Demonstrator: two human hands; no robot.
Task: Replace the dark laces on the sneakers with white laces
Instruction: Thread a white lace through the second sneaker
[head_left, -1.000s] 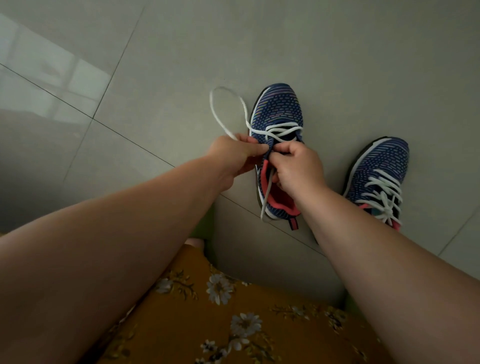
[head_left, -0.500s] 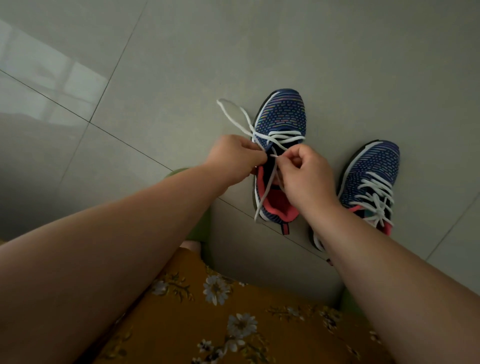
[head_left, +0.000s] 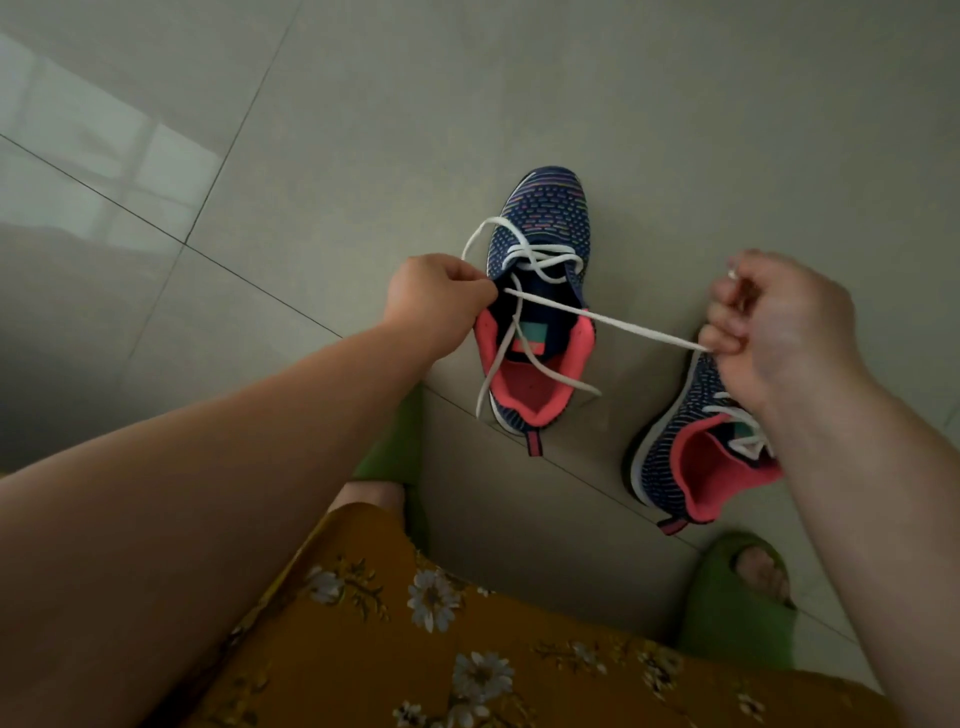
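We judge the job well along: the right sneaker (head_left: 691, 447), partly hidden behind our right forearm, already shows white lacing, while the left sneaker (head_left: 537, 306) on the tiled floor (head_left: 311, 130) is threaded only through its far eyelets. Our left hand (head_left: 434, 301) pinches the white lace (head_left: 597, 317) beside the shoe; our right hand (head_left: 774, 322) grips its other run, stretched taut across the opening. The near eyelets remain. Green slippers (head_left: 737, 592) sit close by, obstructing nothing.

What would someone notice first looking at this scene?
A white lace is stretched taut across the middle sneaker, pinched between the left hand and the raised right hand. A second sneaker, already white-laced, sits on the grey tile floor partly behind the right wrist.
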